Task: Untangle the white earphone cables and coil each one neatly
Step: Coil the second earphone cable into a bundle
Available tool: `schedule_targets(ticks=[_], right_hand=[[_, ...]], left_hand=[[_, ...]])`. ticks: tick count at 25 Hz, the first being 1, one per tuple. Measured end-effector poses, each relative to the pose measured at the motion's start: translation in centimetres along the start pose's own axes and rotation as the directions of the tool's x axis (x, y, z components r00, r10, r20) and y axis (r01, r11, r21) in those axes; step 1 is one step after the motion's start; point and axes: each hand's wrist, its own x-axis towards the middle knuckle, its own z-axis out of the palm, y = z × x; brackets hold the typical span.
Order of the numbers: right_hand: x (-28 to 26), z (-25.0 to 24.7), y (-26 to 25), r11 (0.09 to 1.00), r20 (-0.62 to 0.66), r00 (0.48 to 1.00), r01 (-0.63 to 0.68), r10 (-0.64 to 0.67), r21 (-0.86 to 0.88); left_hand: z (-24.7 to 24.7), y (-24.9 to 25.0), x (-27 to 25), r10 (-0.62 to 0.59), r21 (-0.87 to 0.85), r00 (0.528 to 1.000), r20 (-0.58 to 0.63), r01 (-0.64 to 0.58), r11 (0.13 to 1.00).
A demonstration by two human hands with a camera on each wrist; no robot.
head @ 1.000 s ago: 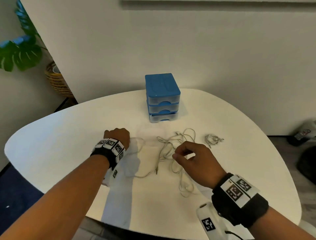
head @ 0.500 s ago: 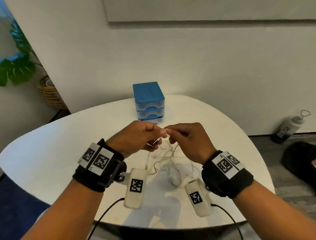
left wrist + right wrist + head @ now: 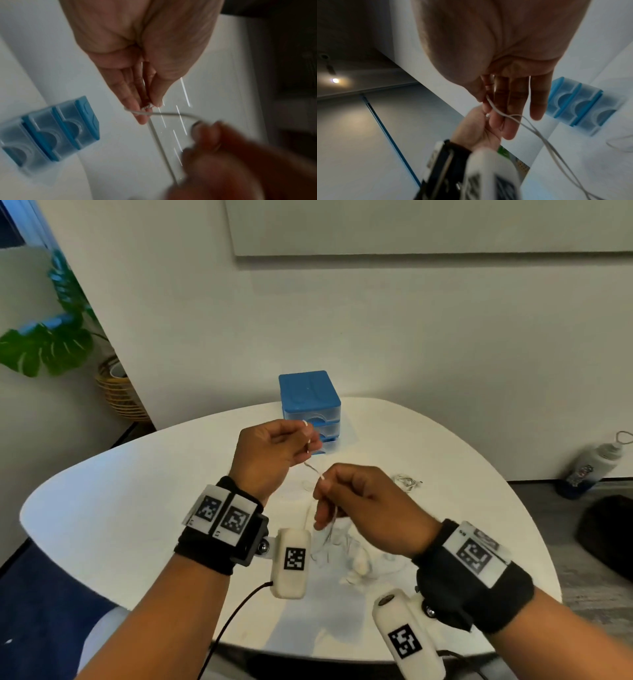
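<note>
Both my hands are holding one white earphone cable above the table.

My left hand (image 3: pixel 270 453) is pinching the cable (image 3: pixel 313 469) near its end, fingers curled; my right hand (image 3: pixel 363 508) is pinching it lower, the remaining cable trailing onto the white table (image 3: pixel 137 491), a coiled earphone (image 3: pixel 406 481) lying further right.

The worktop (image 3: pixel 137 508) has a smooth, matt white surface. The drawer unit (image 3: pixel 310 409) at its far edge is plastic: an opaque blue top and frame with frosted, translucent drawer fronts. The earphone cable (image 3: pixel 513 117) looks like thin, smooth white plastic with a slight sheen. A basket (image 3: pixel 118 392) on the floor is woven wicker. The wristbands (image 3: pixel 476 587) are black cloth.
</note>
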Motion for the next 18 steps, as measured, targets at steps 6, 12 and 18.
schedule_targets(ticks=[6,12,18], right_hand=[[0.1,-4.0,-1.3,0.978,-0.175,0.981,0.046,-0.083,-0.205],[1.3,-6.0,2.2,0.978,-0.384,0.918,0.014,-0.094,-0.207],[0.5,-2.8,4.5,0.961,0.009,0.991,-0.128,0.135,-0.246]], left_hand=[[1.8,-1.4,-0.7,-0.002,0.237,0.939,0.344,-0.085,0.968],[2.2,-0.7,-1.1,-0.173,-0.072,0.855,0.489,0.237,0.969],[2.1,-1.5,0.1,-0.132,-0.354,0.957,0.259,0.222,0.909]])
